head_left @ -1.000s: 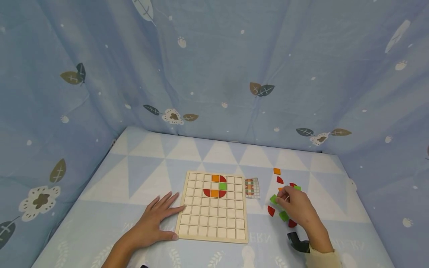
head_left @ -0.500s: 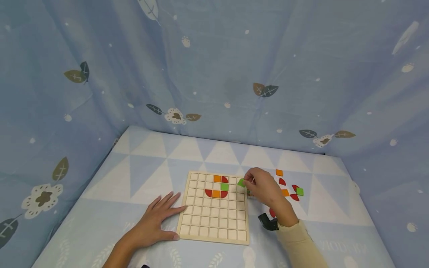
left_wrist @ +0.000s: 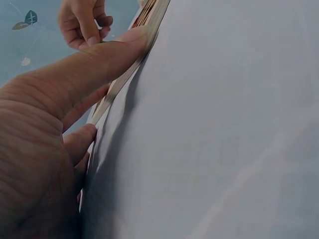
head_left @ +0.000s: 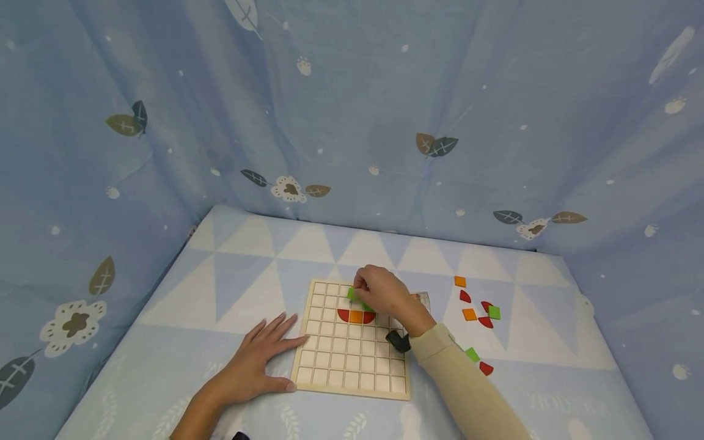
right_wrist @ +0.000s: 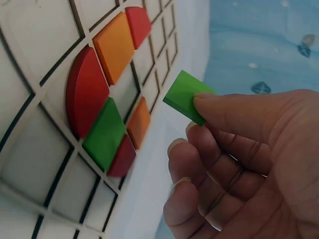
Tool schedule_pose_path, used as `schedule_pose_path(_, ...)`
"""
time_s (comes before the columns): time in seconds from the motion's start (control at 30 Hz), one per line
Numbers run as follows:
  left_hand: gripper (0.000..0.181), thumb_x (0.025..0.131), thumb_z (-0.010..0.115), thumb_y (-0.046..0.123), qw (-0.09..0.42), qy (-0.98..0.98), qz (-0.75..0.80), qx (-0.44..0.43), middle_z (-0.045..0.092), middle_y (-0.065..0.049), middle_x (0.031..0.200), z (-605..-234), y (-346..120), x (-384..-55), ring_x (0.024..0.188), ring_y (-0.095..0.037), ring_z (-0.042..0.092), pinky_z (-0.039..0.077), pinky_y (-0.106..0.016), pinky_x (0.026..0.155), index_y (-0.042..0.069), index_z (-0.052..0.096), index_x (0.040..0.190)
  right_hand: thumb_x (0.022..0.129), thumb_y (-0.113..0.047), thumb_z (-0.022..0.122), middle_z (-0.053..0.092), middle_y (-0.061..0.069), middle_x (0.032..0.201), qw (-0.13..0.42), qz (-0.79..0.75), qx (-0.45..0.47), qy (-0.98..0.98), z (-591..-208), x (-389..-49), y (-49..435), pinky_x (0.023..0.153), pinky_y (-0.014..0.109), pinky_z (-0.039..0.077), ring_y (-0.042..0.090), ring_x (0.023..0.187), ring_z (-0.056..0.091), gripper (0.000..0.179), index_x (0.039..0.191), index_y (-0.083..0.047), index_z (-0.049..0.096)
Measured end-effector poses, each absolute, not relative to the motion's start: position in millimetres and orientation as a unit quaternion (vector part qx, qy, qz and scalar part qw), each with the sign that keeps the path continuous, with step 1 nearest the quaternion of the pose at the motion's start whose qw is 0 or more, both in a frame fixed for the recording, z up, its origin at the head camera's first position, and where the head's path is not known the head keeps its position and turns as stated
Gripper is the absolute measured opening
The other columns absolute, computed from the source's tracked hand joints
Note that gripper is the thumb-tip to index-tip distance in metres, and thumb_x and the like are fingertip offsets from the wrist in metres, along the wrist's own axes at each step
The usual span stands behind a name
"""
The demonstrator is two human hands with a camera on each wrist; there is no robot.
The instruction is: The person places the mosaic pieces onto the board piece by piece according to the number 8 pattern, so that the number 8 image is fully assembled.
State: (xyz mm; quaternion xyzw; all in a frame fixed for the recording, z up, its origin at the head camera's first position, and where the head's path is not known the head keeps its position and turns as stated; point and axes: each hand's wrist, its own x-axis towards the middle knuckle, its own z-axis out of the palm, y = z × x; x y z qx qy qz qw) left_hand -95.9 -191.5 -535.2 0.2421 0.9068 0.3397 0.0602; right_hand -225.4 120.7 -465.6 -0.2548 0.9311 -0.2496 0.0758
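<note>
My right hand (head_left: 387, 293) pinches a green square tile (right_wrist: 185, 97) between thumb and fingertips, above the upper part of a wooden grid board (head_left: 343, 363). In the right wrist view, the tile is tilted and apart from the board. Set in the grid are red quarter-round tiles (right_wrist: 87, 94), orange square tiles (right_wrist: 114, 47) and another green square tile (right_wrist: 106, 137). In the head view my right hand covers some of these. My left hand (head_left: 255, 363) lies with fingers spread at the board's left side, its thumb and index fingertips at the edge.
Loose tiles lie right of the board: orange squares (head_left: 460, 281), red quarter-rounds (head_left: 465, 296) and green squares (head_left: 494, 313). A small pattern card (head_left: 423, 298) sits beside the board, partly hidden by my right hand. Blue curtains (head_left: 352, 122) surround the table.
My right hand has picked a green square tile from the loose pile and carried it left over the board's upper rows. My left hand has stayed in place.
</note>
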Motion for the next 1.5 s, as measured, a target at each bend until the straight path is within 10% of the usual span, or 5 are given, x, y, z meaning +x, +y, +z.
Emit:
schedule_pose_path(0.5, 0.084, 0.074, 0.084, 0.061, 0.064, 0.907, 0.342, 0.236, 0.03, -0.004, 0.17, -533.6, -189.3, -95.7, 0.158, -0.037, 0.019, -0.007, -0.028, 0.122, 0.032, 0.061, 0.149, 0.103, -0.015, 0.065, 0.058, -0.003, 0.086, 0.15, -0.221, -0.273, 0.924, -476.1, -235.5, 101.9, 0.065, 0.031, 0.049, 0.014, 0.07, 0.055, 0.012, 0.091, -0.015, 0.064)
schedule_pose_path(1.5, 0.084, 0.075, 0.083, 0.062, 0.064, 0.906, 0.346, 0.233, 0.031, -0.005, 0.17, -531.3, -188.2, -94.4, 0.157, -0.037, 0.019, -0.009, -0.025, 0.121, 0.031, 0.061, 0.149, 0.105, -0.014, 0.062, 0.054, -0.001, 0.085, 0.078, -0.151, -0.284, 0.943, -484.1, -220.0, 97.7, 0.064, 0.031, 0.046, 0.015, 0.073, 0.051, 0.013, 0.092, -0.013, 0.063)
